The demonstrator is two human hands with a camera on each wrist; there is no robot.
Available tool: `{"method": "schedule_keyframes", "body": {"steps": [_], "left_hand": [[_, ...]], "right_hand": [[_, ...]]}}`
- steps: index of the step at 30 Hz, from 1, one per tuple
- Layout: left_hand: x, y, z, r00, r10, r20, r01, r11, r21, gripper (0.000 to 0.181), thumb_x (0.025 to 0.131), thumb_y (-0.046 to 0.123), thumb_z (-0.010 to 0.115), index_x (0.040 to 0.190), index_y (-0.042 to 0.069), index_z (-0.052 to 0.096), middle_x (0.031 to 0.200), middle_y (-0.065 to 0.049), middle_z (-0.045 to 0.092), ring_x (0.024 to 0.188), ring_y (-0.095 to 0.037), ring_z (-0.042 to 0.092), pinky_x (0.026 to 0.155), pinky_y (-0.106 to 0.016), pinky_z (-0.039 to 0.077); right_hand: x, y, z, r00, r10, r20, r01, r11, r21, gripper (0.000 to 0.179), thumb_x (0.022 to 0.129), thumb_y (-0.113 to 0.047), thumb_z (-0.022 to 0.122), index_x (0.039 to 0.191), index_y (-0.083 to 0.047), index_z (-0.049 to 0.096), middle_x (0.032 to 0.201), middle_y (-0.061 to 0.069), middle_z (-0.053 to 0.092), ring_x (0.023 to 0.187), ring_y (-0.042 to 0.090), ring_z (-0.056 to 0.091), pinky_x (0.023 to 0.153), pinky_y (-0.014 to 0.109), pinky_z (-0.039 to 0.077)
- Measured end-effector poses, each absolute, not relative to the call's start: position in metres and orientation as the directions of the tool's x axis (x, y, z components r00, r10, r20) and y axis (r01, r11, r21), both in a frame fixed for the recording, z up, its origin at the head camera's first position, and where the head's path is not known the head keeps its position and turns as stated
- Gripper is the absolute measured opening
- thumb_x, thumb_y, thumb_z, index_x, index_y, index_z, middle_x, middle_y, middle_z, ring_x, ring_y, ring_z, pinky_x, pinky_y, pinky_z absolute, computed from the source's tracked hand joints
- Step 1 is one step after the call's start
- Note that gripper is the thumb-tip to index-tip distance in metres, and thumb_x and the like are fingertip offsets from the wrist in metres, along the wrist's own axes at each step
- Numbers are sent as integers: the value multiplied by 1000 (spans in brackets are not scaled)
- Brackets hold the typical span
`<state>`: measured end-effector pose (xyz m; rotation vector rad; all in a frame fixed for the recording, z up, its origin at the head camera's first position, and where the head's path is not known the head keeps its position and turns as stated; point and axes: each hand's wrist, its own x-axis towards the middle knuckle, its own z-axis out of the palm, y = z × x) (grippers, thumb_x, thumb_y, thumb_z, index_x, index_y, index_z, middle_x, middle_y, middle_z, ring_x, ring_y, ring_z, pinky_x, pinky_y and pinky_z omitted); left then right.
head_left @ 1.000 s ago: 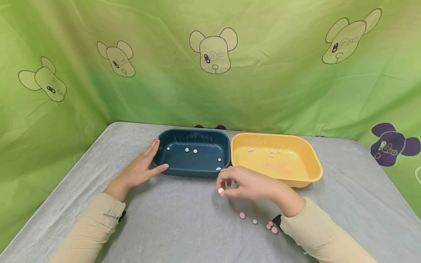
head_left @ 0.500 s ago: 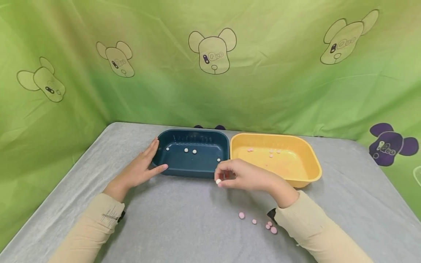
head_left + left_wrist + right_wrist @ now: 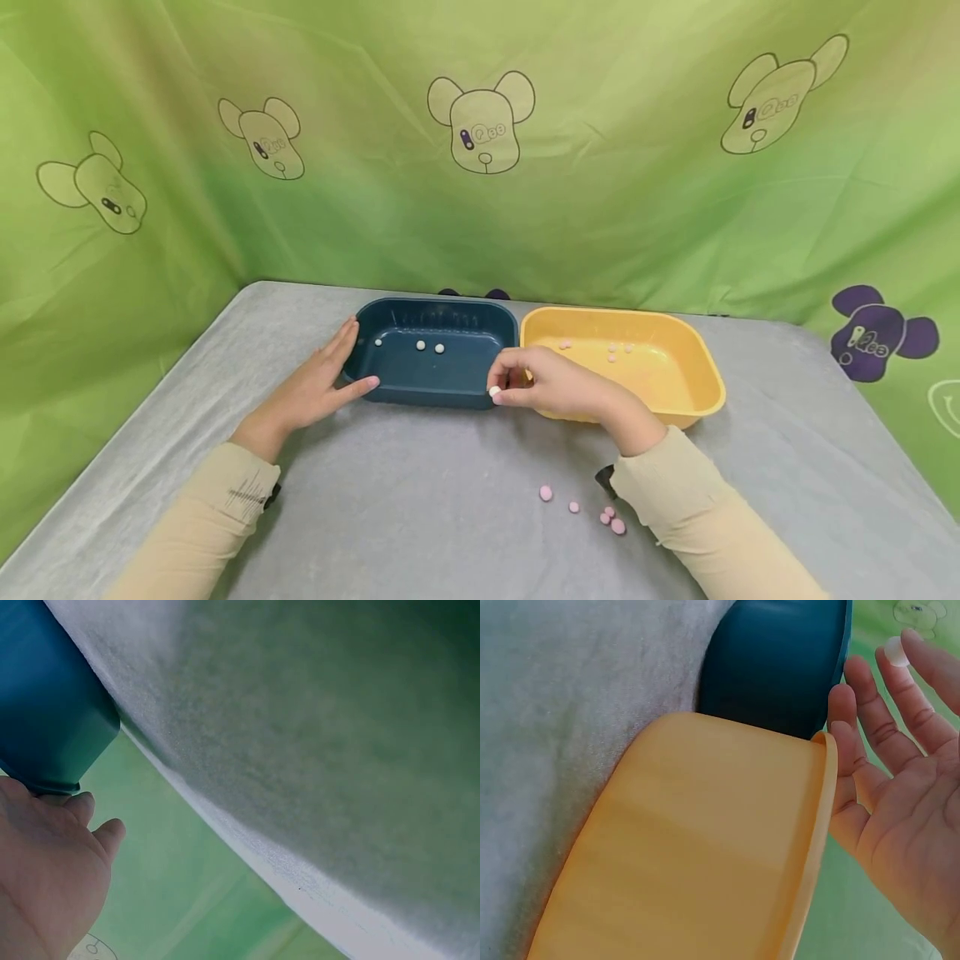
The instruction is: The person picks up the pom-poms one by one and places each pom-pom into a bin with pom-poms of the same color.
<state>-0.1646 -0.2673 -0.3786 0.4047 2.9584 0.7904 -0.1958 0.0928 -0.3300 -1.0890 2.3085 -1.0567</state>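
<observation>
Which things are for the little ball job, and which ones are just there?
Probably for the job:
white ball, pinched by the right hand
blue tub with white balls, touched by the left hand
yellow tub with pink balls
loose pink balls

Probably just there:
green curtain
mouse faces on it
grey cloth underneath

left tub [image 3: 431, 397] just beside right tub [image 3: 678, 375] | balls [image 3: 439, 348] in both | loose balls [image 3: 573, 507] on table [image 3: 375, 500], near, kinda right
</observation>
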Motion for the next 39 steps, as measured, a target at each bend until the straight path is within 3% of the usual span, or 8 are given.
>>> {"method": "schedule_keyframes", "body": {"steps": [24, 39], "left_hand": [[-165, -268, -381, -964, 266, 22, 243, 839, 488, 96, 96, 59, 54, 161, 13, 0, 169, -6, -1, 155, -34, 10, 120, -65, 12], [-166, -271, -383, -964, 265, 21, 239, 829, 505, 96, 95, 61, 53, 161, 18, -2, 169, 0, -4, 155, -33, 8, 121, -65, 11]], "right_hand": [[-228, 82, -327, -674, -737, 48, -555, 463, -692, 6, 93, -13, 69, 96, -7, 68, 97, 4, 64, 81, 15, 57, 75, 31, 50], [-246, 80, -332, -730, -681, 62, -523, 498, -691, 8, 92, -9, 69, 98, -4, 69, 92, 7, 67, 82, 18, 57, 77, 32, 50]]}}
